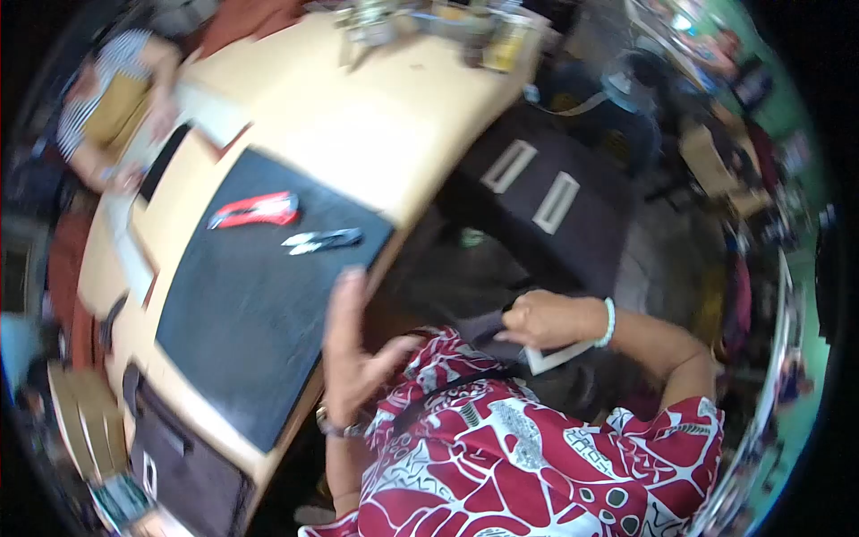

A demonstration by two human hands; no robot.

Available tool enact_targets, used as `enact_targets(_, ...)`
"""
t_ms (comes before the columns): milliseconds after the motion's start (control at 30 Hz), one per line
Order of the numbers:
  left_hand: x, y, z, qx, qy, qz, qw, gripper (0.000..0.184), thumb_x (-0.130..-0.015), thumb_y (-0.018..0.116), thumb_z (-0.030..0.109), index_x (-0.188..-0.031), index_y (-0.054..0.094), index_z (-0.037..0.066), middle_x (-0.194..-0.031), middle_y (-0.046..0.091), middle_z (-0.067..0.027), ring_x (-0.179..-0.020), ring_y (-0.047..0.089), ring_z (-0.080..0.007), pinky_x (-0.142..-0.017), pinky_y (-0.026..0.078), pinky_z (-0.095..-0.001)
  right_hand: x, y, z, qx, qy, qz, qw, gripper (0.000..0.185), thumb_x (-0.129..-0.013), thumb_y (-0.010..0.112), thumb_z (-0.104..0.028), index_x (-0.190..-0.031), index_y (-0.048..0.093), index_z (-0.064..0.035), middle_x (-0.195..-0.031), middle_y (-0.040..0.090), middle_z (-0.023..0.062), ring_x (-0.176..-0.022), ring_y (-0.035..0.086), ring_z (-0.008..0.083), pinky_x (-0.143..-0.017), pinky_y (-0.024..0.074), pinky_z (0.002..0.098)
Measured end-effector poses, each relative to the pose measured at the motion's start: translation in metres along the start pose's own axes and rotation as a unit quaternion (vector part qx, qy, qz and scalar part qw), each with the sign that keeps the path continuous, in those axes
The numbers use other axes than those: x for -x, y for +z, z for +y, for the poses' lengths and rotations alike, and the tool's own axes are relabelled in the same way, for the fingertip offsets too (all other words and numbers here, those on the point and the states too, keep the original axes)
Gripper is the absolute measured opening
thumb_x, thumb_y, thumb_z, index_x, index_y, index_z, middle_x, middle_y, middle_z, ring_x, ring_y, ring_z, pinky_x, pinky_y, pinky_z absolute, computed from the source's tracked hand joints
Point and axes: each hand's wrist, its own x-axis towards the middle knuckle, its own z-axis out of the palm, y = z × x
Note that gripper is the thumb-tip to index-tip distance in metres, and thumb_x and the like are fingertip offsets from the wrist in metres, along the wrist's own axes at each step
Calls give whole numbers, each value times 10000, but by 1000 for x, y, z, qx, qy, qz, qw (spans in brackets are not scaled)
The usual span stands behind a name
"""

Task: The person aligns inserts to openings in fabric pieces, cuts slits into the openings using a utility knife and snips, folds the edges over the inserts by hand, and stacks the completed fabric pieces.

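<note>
My left hand (351, 349) is open, fingers stretched out and thumb apart, over the near edge of a dark cutting mat (242, 304). Nothing shows in it. My right hand (553, 319), with a pale bead bracelet at the wrist, is closed around the edge of a dark piece with a white frame (559, 358), close to my body. Part of this piece is hidden behind my hand and patterned shirt. On the mat lie a red utility knife (255, 210) and, just below it, small thread snips (324, 240). Both are somewhat blurred.
The mat lies on a pale wooden table (358, 116). Across it, a person in a striped top (116, 107) works with both hands. Dark pieces with white frames (557, 203) lie to the right. A dark brown bag (192, 456) is at lower left; jars (474, 40) stand at the far end.
</note>
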Motion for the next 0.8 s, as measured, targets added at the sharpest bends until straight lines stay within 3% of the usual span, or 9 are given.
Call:
enact_targets(33, 1, -3, 7, 46, 2, -59, 997, 984, -615, 802, 392, -1383, 325, 5, -1388, 393, -189, -1305, 352, -298, -1073, 261, -387, -22, -5, -23, -9, -66, 45, 997, 344, -863, 560, -230, -630, 491, 13, -623, 576, 203, -620, 597, 381, -548, 470, 449)
enact_targets(67, 4, -6, 10, 141, -11, -82, 987, 955, -613, 809, 361, -1365, 342, 2, -1326, 447, -213, -1242, 429, -328, -1030, 330, -384, -42, -12, -41, 2, -111, 25, 994, 180, -828, 590, -155, -944, 585, -18, -699, 591, 166, -626, 592, 345, -540, 477, 404)
enact_targets(167, 31, -51, 17, 369, -169, -116, 907, 919, -620, 794, 297, -1359, 343, -10, -1266, 514, -174, -1133, 520, -243, -968, 388, -333, -90, -47, -114, 3, -217, 54, 975, 512, -812, 596, -131, -1293, 446, -39, -715, 624, 144, -599, 611, 303, -505, 477, 371)
enact_targets(267, 78, -93, 24, 413, -177, 13, 893, 266, -783, 652, 48, -1035, 605, -23, -1007, 632, -78, -925, 588, -150, -822, 469, -292, -119, -50, -155, -3, -325, 88, 942, 789, -786, 610, -86, -1449, 182, -117, -817, 649, 128, -584, 613, 285, -498, 482, 334)
enact_targets(367, 109, -119, 42, 402, -176, 205, 875, 145, -856, 545, -34, -985, 607, -16, -888, 634, -16, -798, 583, -100, -720, 476, -242, -133, -44, -190, 2, -274, 47, 961, 730, -786, 615, -81, -1423, 259, -103, -848, 654, 138, -594, 617, 303, -512, 490, 351)
enact_targets(467, 114, -149, 38, 94, -148, 323, 930, 162, -850, 544, -27, -1006, 585, -16, -846, 638, -57, -772, 591, -139, -691, 468, -270, -146, -24, -183, -80, -243, 55, 965, 556, -815, 601, -108, -1323, 382, -52, -693, 611, 180, -612, 612, 346, -553, 469, 394)
enact_targets(533, 110, -176, 39, -95, -148, 330, 927, 172, -841, 544, -21, -1009, 575, -12, -852, 634, -135, -767, 613, -227, -689, 469, -299, -146, -25, -174, -147, -132, 14, 980, 416, -826, 586, -124, -1218, 475, -41, -694, 600, 193, -647, 620, 343, -601, 473, 360)
enact_targets(633, 97, -216, 3, -258, -87, 323, 907, 225, -793, 562, -15, -1014, 581, 22, -909, 618, -193, -834, 600, -364, -716, 481, -364, -149, -12, -145, -142, -151, 122, 971, 227, -796, 622, -129, -961, 574, 20, -728, 604, 198, -678, 628, 329, -608, 465, 345)
enact_targets(800, 66, -274, -71, -395, -16, 267, 879, 291, -750, 553, 6, -1035, 592, 53, -924, 622, -172, -868, 600, -356, -739, 481, -404, -160, -34, -126, -186, -112, 44, 975, 234, -728, 649, -130, -786, 505, 45, -645, 493, 114, -640, 456, 107, -610, 414, 282)
